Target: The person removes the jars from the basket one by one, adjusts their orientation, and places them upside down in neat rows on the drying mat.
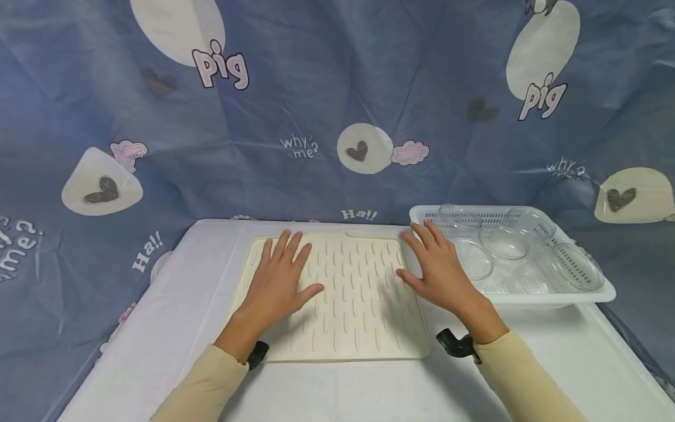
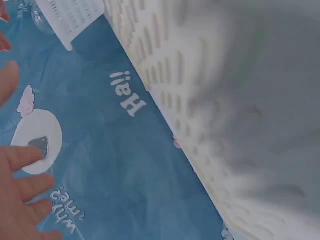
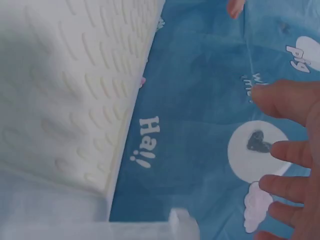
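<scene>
A cream rectangular mat point(image 1: 348, 305) with rows of raised ridges lies flat on the white table. My left hand point(image 1: 276, 281) hovers over its left part, fingers spread and holding nothing. Above the right edge of the mat is my right hand point(image 1: 442, 272), also with spread fingers and nothing in it. Its fingertips overlap the left rim of a white slotted basket point(image 1: 538, 300) in the head view. Several clear round dishes point(image 1: 505, 242) lie in that basket. Both wrist views show the ridged mat point(image 2: 165, 65) beside the straightened fingers point(image 3: 290, 187).
The white tablecloth point(image 1: 327, 392) extends in front of the mat and to its left. A blue printed curtain point(image 1: 295, 99) hangs behind the table. The basket stands at the table's right side. Each wrist carries a black camera mount point(image 1: 454, 343).
</scene>
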The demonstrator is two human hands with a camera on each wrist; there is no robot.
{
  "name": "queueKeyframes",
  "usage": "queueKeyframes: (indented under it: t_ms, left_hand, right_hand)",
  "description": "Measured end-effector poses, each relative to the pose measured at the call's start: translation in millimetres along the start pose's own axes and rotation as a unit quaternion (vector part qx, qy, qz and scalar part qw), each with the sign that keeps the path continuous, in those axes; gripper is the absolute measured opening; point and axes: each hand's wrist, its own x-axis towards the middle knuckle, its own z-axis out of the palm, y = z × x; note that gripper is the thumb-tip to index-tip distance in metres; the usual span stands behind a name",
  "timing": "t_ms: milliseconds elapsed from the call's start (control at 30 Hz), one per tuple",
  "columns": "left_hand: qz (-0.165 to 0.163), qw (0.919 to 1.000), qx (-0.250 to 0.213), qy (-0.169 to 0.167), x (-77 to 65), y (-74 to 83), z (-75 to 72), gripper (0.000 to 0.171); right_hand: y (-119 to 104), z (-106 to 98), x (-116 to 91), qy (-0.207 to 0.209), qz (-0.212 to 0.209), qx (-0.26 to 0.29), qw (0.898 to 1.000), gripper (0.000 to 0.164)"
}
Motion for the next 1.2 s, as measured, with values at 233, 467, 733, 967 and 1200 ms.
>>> queueKeyframes:
  t_ms: [233,467,733,967,1200]
  left_hand:
    - [0.042,0.9979,-0.047,0.018,-27.4,-16.7,-8.0,0.077]
    - [0.056,0.9970,-0.053,0.010,-44.4,-31.9,-10.7,0.073]
    - [0.070,0.9965,-0.043,0.012,-69.5,-47.9,-13.6,0.074]
    - [0.074,0.9959,-0.046,0.025,-87.0,-61.6,-10.8,0.074]
    - [0.067,0.9959,-0.056,0.023,-92.7,-67.4,-3.6,0.076]
  right_hand:
    - [9.9,-15.8,-11.7,0.024,-0.048,0.002,0.999,0.062]
    - [19.7,-32.7,-30.7,0.021,-0.073,-0.013,0.997,0.056]
    - [38.2,-48.6,-48.8,0.028,-0.087,0.005,0.996,0.056]
    - [61.2,-56.4,-57.7,0.035,-0.077,0.012,0.996,0.061]
    - [69.2,-57.9,-57.8,0.039,-0.064,0.018,0.997,0.063]
